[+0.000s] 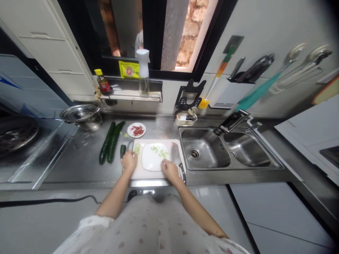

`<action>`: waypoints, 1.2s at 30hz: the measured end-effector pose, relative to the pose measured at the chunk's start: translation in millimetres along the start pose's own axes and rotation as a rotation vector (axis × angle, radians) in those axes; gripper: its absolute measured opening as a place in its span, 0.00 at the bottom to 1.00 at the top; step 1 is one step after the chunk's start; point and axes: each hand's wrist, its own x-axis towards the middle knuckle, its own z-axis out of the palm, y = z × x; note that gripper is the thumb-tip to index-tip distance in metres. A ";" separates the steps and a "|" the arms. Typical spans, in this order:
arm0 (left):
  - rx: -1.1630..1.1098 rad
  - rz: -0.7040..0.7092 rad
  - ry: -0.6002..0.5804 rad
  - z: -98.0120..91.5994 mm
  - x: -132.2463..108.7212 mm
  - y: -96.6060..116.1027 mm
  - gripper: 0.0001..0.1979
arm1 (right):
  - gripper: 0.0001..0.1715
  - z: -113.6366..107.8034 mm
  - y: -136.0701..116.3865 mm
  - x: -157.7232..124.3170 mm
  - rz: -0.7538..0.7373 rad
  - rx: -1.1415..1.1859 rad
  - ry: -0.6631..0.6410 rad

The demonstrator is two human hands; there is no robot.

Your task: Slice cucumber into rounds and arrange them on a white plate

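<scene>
- Pale cucumber slices (159, 151) lie scattered on a white plate (150, 163) at centre frame. The plate sits on a white cutting board (150, 175) on the steel worktop (79, 165).
- The right hand (170, 170) rests at the plate's lower-right rim, fingertips toward the slices; whether it pinches one cannot be told.
- The left hand (129, 161), loosely curled, sits at the board's left edge beside a short row of cut slices (137, 149); its grip is hidden too.
- A cleaver (175, 151) lies along the board's right side, just beside the right hand. Plating neatly likely calls for lifting slices singly, wrist kept off the blade.
- Left of the board lie a cucumber stub (123, 151) and two whole cucumbers (111, 145). Above it is a small dish of chopped red chilli (136, 129), and to the right a double sink (209, 144).
</scene>
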 end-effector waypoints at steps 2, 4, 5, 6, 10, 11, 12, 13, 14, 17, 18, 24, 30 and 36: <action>-0.069 0.006 0.009 0.5 -0.7 -0.4 0.09 | 0.15 0.7 -0.2 -0.2 -0.006 0.010 0.005; -0.159 0.009 0.017 1.5 -1.0 -2.0 0.08 | 0.15 1.5 -0.3 0.1 -0.014 0.022 0.015; -0.208 0.007 0.024 2.2 -1.1 -3.2 0.07 | 0.14 2.0 -0.3 0.3 -0.019 0.026 0.022; -0.258 0.003 0.031 2.8 -1.0 -4.4 0.07 | 0.14 2.4 -0.4 0.5 -0.022 0.027 0.029; -0.453 -0.019 0.055 3.9 -2.4 -8.5 0.08 | 0.15 3.7 -1.1 1.2 -0.027 0.026 0.034; -0.495 -0.022 0.056 3.5 -3.5 -9.0 0.08 | 0.15 3.9 -1.4 1.2 -0.028 0.027 0.032; -0.534 -0.023 0.055 2.9 -4.9 -9.2 0.08 | 0.15 4.0 -1.8 1.1 -0.029 0.031 0.030; -0.573 -0.019 0.050 2.2 -6.6 -9.1 0.08 | 0.15 4.0 -2.3 0.9 -0.031 0.038 0.029; -0.612 -0.015 0.043 1.5 -8.3 -8.9 0.09 | 0.15 4.1 -2.9 0.6 -0.032 0.048 0.029; -0.723 -0.009 0.017 -0.1 -13.1 -7.4 0.10 | 0.15 4.4 -5.5 -0.3 -0.033 0.078 0.027; -0.754 -0.009 0.010 -0.3 -14.2 -6.7 0.10 | 0.15 4.5 -6.7 -0.5 -0.033 0.084 0.026; -0.875 0.018 -0.014 -5.4 -20.3 3.8 0.14 | 0.15 4.1 -13.7 -1.2 -0.043 0.094 0.014; -1.011 -0.007 -0.063 -21.8 -31.6 25.6 0.16 | 0.15 -3.2 -22.0 0.9 -0.052 0.136 0.014; -0.997 0.013 -0.123 -35.9 -38.3 43.6 0.15 | 0.15 -15.7 -33.2 11.8 -0.095 0.203 0.068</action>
